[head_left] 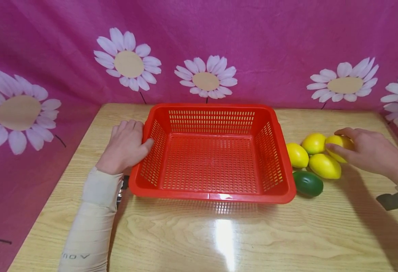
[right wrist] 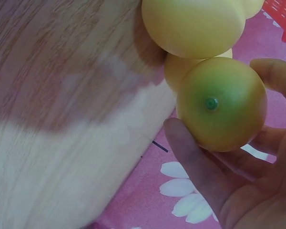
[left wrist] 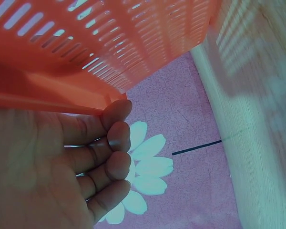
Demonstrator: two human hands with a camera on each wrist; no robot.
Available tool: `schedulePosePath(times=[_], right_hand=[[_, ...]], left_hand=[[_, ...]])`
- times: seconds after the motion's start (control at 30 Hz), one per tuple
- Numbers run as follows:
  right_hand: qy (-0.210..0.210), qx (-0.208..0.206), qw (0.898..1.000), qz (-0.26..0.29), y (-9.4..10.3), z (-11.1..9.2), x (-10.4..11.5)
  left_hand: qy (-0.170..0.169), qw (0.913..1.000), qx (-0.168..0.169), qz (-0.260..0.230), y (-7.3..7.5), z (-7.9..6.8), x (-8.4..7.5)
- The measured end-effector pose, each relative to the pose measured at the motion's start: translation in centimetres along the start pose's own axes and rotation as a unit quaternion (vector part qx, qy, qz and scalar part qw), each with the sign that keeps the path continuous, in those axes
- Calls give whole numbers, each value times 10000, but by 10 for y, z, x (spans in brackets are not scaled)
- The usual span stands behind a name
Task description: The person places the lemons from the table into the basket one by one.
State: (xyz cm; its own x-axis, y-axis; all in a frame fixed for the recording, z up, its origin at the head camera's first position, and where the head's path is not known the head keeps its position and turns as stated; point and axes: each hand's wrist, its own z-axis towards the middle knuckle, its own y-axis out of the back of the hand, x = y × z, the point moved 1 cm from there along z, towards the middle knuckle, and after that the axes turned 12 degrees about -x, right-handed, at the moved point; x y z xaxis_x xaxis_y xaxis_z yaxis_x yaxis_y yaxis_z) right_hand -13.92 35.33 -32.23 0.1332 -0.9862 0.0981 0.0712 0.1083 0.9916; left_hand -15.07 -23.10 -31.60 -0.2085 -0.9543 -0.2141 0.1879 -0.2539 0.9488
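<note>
A red plastic basket [head_left: 212,196] with slotted walls stands on the table in the head view. My left hand [head_left: 125,145] holds its left rim, the thumb over the edge and the fingers outside, under the rim in the left wrist view. At the right, my right hand [head_left: 369,151] grips a yellow lemon [right wrist: 221,105] between thumb and fingers. Beside it lie three more lemons, one near the basket [head_left: 297,155], one at the back [head_left: 313,143] and one in front [head_left: 325,166]. A dark green avocado-shaped fruit [head_left: 308,184] lies by the basket's front right corner.
The wooden table [head_left: 171,241] has a glossy light patch in front of the basket. A pink cloth with white daisies [head_left: 205,81] hangs behind the table and along its left side.
</note>
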Motion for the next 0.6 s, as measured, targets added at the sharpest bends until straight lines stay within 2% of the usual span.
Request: schedulePosePath(times=[0.6], right_hand=[[-1, -362, 9993, -113, 12, -3, 3]], left_hand=[[-48, 9999, 81, 38, 1, 0, 0]])
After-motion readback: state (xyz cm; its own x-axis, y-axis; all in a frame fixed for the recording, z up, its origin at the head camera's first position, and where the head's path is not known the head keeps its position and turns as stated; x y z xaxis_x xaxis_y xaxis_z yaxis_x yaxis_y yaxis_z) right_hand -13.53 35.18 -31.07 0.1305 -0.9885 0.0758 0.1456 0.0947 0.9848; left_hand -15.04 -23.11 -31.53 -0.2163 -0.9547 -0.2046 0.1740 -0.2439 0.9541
